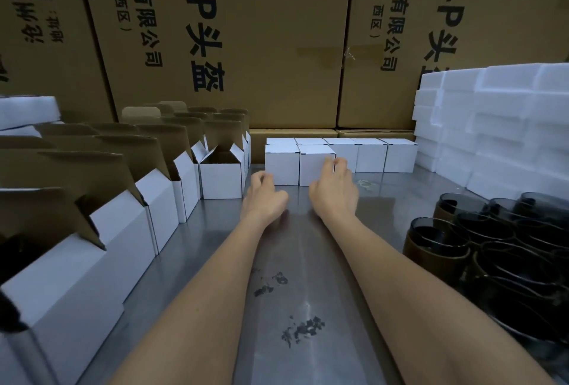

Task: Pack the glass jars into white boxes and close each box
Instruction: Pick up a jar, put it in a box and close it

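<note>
Glass jars [492,240], dark and smoky, stand clustered mouth-up at the right edge of the metal table [295,307], none of them in a hand. Across from them, along the left side, a long row of open white boxes [147,200] runs toward the back, each with its brown-lined flaps standing up; the nearest of that row to the hands is one open box [221,176] with its flaps raised.

At the far end of the table sit the closed white boxes [369,155], lined up side by side in a row against the big printed cartons [231,39], with two more set in front. The right hand [334,187] reaches to the front closed box [314,166] on the right of that pair; its fingertips [337,163] are curled against the box's upper right corner, touching it, though whether they truly pinch it I cannot tell. The left hand [264,196] hovers just in front of the neighbouring closed box [281,164], fingers loosely curled and holding nothing; it looks slightly blurred. Both bare forearms stretch out over the table's middle, where dark smudges [303,327] mark the metal.

White foam blocks [492,126] are stacked high behind the jars on the right, and another foam piece [27,110] lies at the far left above the open boxes.
</note>
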A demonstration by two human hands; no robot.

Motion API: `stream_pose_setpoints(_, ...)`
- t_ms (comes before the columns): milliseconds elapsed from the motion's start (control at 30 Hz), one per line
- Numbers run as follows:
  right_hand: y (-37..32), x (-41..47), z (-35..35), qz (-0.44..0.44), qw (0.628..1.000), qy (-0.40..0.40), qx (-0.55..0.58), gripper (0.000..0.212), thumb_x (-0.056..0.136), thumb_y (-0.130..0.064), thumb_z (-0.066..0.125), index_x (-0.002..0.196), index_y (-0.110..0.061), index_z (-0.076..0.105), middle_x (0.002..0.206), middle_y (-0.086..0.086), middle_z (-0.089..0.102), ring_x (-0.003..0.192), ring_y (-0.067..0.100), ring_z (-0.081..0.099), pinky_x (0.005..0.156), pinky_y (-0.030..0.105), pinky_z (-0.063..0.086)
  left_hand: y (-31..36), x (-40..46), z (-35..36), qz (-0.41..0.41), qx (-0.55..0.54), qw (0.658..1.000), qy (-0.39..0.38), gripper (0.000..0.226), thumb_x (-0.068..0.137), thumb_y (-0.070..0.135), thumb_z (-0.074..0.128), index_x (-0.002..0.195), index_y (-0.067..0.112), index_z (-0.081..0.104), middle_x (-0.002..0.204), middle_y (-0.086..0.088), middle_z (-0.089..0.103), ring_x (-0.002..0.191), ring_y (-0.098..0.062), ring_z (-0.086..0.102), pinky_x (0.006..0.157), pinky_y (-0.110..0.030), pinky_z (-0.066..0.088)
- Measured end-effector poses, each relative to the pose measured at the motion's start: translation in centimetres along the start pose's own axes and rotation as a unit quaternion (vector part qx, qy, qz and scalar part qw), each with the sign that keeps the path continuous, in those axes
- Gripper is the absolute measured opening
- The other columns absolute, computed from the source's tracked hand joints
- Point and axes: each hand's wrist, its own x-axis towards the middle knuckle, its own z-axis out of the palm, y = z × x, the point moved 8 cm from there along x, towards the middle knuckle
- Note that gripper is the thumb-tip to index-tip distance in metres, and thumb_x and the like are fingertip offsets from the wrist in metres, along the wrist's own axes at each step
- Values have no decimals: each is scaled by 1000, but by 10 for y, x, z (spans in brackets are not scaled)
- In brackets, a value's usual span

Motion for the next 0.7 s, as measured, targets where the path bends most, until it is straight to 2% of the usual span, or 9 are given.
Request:
stream_pose_setpoints(100, -6, -21, -14, -18, 1000, -2, -16, 34, 92, -18, 43, 125, -8, 43, 123, 11, 43, 106, 28, 48, 66, 32, 32, 5, -21, -1, 20, -2, 1000, -12, 59, 88, 18, 53, 144, 16, 34, 149, 0, 23, 135, -23, 31, 108, -39, 31)
stream_pose_setpoints(200, -16, -46, -24, -44, 998, -27, -20, 28, 92, -17, 43, 118, -9, 47, 119, 10, 49, 108, 28, 47, 71, 33, 32, 12, -54, -10, 38, 2, 999, 3, 57, 87, 12, 51, 142, 15, 37, 144, -2, 28, 130, -21, 37, 106, -39, 37)
stream_pose_setpoints(300, -20, -70, -37, -58, 997, -47, -16, 29, 92, -17, 41, 119, -11, 51, 121, 8, 54, 113, 26, 48, 82, 34, 38, 36, -96, -21, 107, 124, 986, 44, 47, 89, 15, 48, 136, 15, 43, 136, -2, 38, 115, -24, 50, 89, -38, 47)
stream_pose_setpoints(367, -22, -88, -49, -62, 997, -51, -16, 28, 93, -18, 40, 117, -12, 53, 121, 7, 55, 114, 25, 48, 85, 33, 38, 54, -126, -25, 162, 178, 969, 61, 35, 92, 18, 44, 127, 17, 49, 128, -2, 47, 105, -26, 55, 77, -36, 44)
stream_pose_setpoints(433, -21, -106, -65, -64, 997, -44, -25, 26, 94, -20, 38, 113, -12, 55, 118, 7, 56, 112, 24, 48, 85, 33, 38, 62, -150, -29, 172, 184, 965, 65, 32, 93, 17, 42, 123, 17, 51, 125, -1, 49, 103, -26, 55, 73, -34, 39)
stream_pose_setpoints(600, -9, -147, -108, -60, 997, -1, -53, 31, 89, -21, 44, 117, -10, 54, 124, 10, 49, 117, 27, 42, 95, 35, 32, 64, -196, -43, 170, 190, 964, 72, 39, 91, 13, 41, 129, 17, 48, 129, -1, 47, 107, -25, 53, 79, -36, 43)
stream_pose_setpoints(700, 1, -164, -122, -39, 996, -3, -78, 37, 86, -22, 47, 121, -9, 50, 143, 16, 35, 134, 32, 27, 110, 44, 19, 64, -221, -49, 173, 194, 963, 74, 39, 90, 13, 41, 128, 16, 48, 128, -2, 47, 107, -25, 53, 79, -36, 45)
